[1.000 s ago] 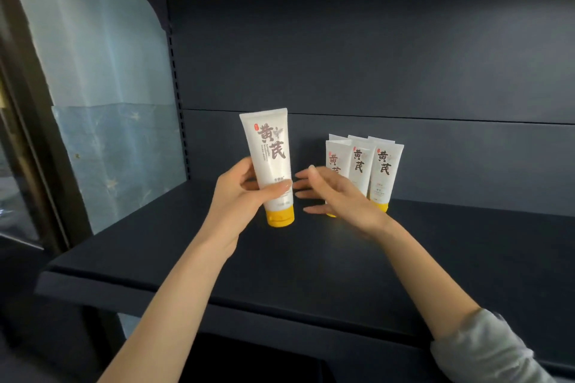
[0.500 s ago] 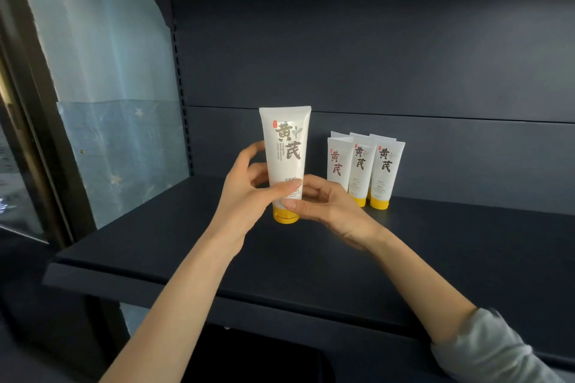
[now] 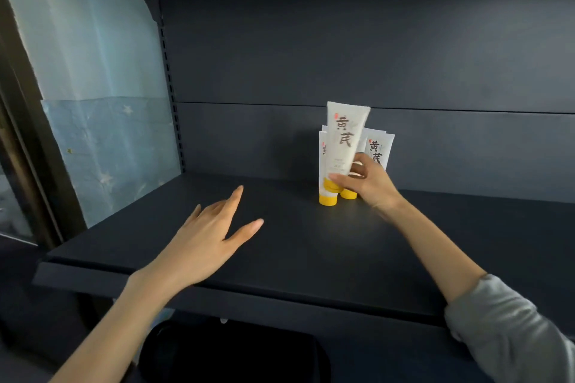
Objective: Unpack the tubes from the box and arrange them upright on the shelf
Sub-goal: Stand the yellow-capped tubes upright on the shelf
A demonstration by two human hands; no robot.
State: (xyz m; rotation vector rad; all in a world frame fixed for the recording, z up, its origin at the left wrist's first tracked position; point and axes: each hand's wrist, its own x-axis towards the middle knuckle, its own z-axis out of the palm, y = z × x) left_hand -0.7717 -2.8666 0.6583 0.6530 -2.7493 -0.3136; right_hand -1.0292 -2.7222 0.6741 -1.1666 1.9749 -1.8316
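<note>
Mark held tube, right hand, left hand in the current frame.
held tube [image 3: 343,140]: head view, printed front of its body
right hand [image 3: 371,187]: head view, back of the hand
left hand [image 3: 203,241]: head view, back of the hand

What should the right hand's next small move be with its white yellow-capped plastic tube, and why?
Probably lower the white yellow-capped plastic tube onto the dark shelf beside the standing tubes: the right hand holds it upright, cap seemingly above the board.
</note>
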